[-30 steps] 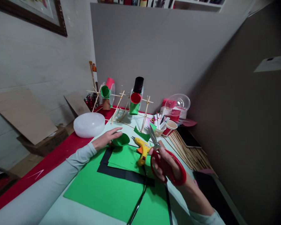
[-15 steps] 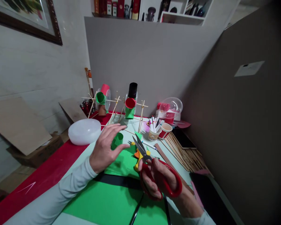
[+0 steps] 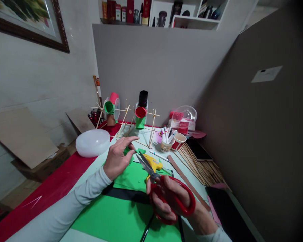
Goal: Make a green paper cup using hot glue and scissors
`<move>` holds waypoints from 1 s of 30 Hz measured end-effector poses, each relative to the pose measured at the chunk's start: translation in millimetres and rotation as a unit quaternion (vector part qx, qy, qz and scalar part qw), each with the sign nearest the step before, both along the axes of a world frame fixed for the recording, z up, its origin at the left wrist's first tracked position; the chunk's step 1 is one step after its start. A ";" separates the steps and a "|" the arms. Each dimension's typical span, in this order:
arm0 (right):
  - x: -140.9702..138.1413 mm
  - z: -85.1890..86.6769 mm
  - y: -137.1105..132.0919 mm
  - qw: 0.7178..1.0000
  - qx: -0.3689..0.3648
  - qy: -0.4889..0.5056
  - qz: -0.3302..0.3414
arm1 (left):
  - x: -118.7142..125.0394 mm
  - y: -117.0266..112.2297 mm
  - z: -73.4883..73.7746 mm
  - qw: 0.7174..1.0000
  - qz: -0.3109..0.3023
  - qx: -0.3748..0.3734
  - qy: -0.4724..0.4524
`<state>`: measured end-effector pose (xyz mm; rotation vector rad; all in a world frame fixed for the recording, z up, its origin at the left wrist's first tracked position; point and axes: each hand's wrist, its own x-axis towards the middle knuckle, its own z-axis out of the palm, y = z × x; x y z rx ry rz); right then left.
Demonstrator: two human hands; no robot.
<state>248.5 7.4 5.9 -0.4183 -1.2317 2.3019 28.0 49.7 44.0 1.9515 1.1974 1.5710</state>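
Observation:
My right hand (image 3: 166, 198) grips red-handled scissors (image 3: 178, 198), blades slightly apart and pointing up-left over the green paper. My left hand (image 3: 118, 156) is curled around a small rolled piece of green paper (image 3: 127, 151), held just above the table, right beside the scissor tips. A yellow glue gun (image 3: 154, 163) lies just behind the blades on a smaller green sheet (image 3: 131, 176). Under it lie a black sheet (image 3: 131, 195) and a large green sheet (image 3: 111, 218).
A stick frame (image 3: 127, 119) carrying green, red and black paper tubes stands at the back. A white bowl (image 3: 92, 143) sits at the left, cups of markers (image 3: 166, 139) and a clear container (image 3: 184, 117) at the right, beside a bundle of bamboo sticks (image 3: 202, 164).
My left hand has closed from spread fingers onto the green paper roll. The scissors have swung left and nearer to that hand. The camera has tilted slightly.

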 end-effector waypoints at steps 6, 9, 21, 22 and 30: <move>3.5 5.0 0.2 0.999 0.034 -0.028 0.029 | -22.3 14.4 -3.9 0.998 0.055 0.024 -0.021; 4.8 4.2 1.8 0.998 0.054 -0.018 -0.007 | -33.4 18.4 -4.3 0.999 0.019 -0.014 -0.026; 6.3 -7.3 14.9 0.996 0.043 0.030 -0.078 | -93.4 -0.4 34.4 0.855 -0.392 -0.267 0.209; 6.1 -7.0 14.9 0.995 0.043 0.031 -0.081 | -91.9 2.4 31.4 0.872 -0.359 -0.261 0.209; 5.1 -7.0 17.8 0.992 0.054 0.006 -0.116 | -57.3 40.1 -25.9 0.967 -0.027 -0.103 0.234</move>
